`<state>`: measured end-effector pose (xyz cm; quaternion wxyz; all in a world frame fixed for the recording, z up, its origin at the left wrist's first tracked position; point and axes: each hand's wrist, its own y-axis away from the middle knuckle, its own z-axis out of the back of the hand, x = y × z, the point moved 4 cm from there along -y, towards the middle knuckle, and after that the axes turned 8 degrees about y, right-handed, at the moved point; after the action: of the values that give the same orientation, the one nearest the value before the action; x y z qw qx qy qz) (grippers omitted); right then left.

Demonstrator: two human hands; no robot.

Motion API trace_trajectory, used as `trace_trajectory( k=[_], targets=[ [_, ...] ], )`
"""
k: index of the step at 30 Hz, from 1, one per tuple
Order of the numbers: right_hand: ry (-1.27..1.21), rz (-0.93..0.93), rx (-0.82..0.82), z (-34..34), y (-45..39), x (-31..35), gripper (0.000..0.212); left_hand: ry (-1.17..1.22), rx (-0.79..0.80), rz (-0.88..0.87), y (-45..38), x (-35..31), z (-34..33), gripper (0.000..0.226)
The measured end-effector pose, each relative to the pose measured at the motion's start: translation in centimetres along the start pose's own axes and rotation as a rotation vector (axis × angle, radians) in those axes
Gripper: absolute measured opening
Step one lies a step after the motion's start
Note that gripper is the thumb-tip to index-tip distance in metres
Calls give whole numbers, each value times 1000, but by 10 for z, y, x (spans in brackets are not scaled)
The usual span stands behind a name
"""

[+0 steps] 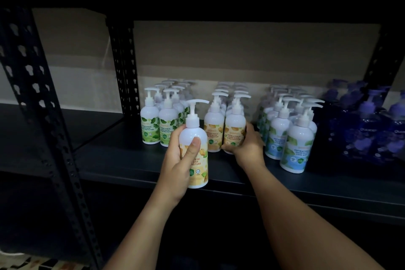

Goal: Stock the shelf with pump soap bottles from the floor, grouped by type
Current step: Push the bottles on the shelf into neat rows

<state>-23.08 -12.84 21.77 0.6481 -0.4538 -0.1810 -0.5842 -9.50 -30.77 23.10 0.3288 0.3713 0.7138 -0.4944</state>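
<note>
Two hands work the yellow group: the left hand (177,160) grips a yellow-label bottle (195,149) above the shelf (131,166) edge; the right hand (245,144) clasps a shelved yellow bottle (235,129). Next, probably setting the held bottle just left of it.

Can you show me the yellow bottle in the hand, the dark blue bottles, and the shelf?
yellow bottle (194,138), head view, white upper body.
dark blue bottles (370,131), head view, front bottle.
shelf (122,160), head view, bare board.
</note>
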Motion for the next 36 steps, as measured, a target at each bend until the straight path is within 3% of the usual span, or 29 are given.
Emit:
trace_trajectory(
  k=[8,13,17,24,28,36],
  targets=[
    [72,-47,24,3,5,4,92,9,17,-19,2,-2,-3,52],
    [72,-58,68,0,2,-6,121,28,11,-12,3,-3,-3,50],
    [252,-49,159,22,30,14,131,37,47,-18,5,-5,-11,50],
    [769,70,380,35,66,6,77,-21,177,38,8,8,-28,49],
    [902,99,430,30,70,-5,75,-52,213,46,10,15,-35,55],
    [931,90,463,30,69,-7,74,-148,243,29,-3,23,-37,64]
  ],
)
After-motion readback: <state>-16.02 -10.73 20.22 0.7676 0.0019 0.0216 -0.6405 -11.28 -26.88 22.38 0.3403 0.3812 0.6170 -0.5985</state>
